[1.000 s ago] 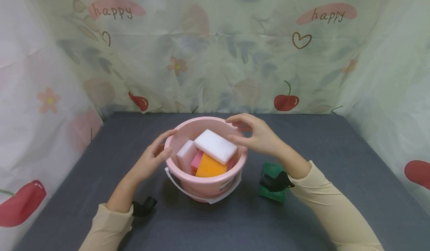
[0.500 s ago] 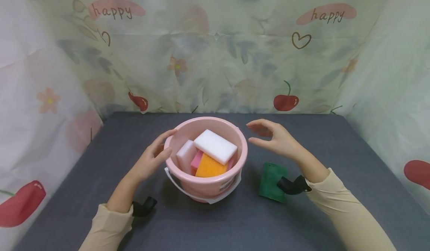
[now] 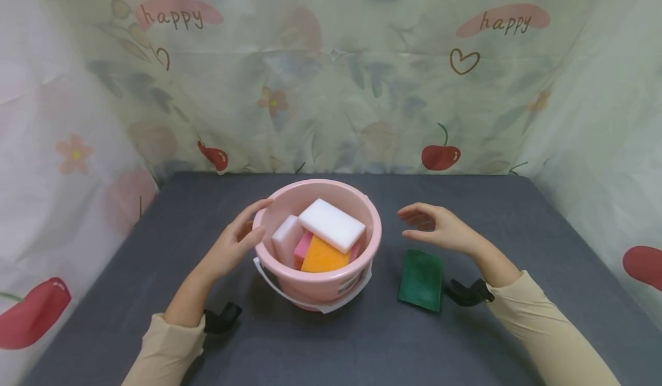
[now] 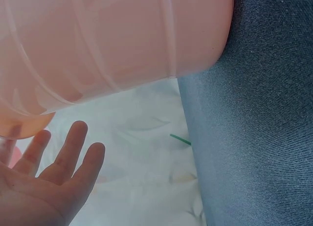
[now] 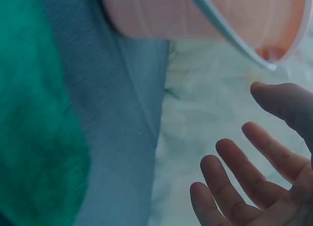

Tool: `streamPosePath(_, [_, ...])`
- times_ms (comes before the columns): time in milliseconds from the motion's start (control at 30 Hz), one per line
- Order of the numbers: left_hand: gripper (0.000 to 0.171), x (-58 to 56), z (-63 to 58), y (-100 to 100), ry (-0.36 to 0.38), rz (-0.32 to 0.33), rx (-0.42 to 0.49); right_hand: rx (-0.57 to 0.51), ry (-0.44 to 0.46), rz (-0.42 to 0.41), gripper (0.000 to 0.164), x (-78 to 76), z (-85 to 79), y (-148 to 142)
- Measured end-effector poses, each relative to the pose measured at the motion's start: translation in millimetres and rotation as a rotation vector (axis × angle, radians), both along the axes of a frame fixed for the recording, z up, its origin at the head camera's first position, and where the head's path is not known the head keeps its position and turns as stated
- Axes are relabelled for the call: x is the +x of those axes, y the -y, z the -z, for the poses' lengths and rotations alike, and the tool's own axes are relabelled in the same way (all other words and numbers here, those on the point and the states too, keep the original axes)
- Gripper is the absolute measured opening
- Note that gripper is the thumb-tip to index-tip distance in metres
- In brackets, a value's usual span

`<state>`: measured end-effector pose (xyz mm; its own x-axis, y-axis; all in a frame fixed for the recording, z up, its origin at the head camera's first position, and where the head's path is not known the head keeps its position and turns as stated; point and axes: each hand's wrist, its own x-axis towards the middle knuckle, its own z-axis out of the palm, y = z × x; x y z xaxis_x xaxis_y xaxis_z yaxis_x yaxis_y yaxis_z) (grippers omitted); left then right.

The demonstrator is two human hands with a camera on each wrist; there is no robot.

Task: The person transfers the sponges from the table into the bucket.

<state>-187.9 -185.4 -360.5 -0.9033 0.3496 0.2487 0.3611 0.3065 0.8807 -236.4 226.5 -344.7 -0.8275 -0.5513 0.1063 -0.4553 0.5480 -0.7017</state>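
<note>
In the head view, a pink bucket stands upright on the dark table with its white handle hanging down in front. Inside lie a white sponge on top, an orange sponge, pink pieces and a paler block. My left hand rests at the bucket's left rim with relaxed fingers; its fingers spread beside the wall in the left wrist view. Right of the bucket hovers my right hand, holding nothing, fingers loosely bent. Below it lies a green scouring pad.
Black wrist straps sit at both sleeves. A curtain printed with cherries and hearts stands behind the table's far edge and along both sides. The dark tabletop stretches around the bucket.
My right hand has drawn away from the bucket's right rim, moving right and nearer to me, uncovering the green scouring pad. My left hand and the bucket stay put.
</note>
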Motion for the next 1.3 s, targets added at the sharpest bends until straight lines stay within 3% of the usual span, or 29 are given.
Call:
streamPosePath(300, [0.052,0.1,0.2,0,0.006,0.000,0.003,0.004,0.098,-0.005,0.046,-3.6,23.6,-19])
streamPosePath(467, [0.052,0.2,0.1,0,0.008,-0.004,0.003,0.021,0.105,-0.012,0.049,-4.3,31.1,-25])
streamPosePath(1000, [0.052,0.0,0.8,0,0.005,0.008,0.012,0.081,0.209,-0.106,0.055,-7.5,44.7,-42])
streamPosePath(1300, [0.052,-0.1,-0.1,0,-0.001,0.005,0.003,0.133,0.268,-0.190,0.071,-3.0,46.7,-48])
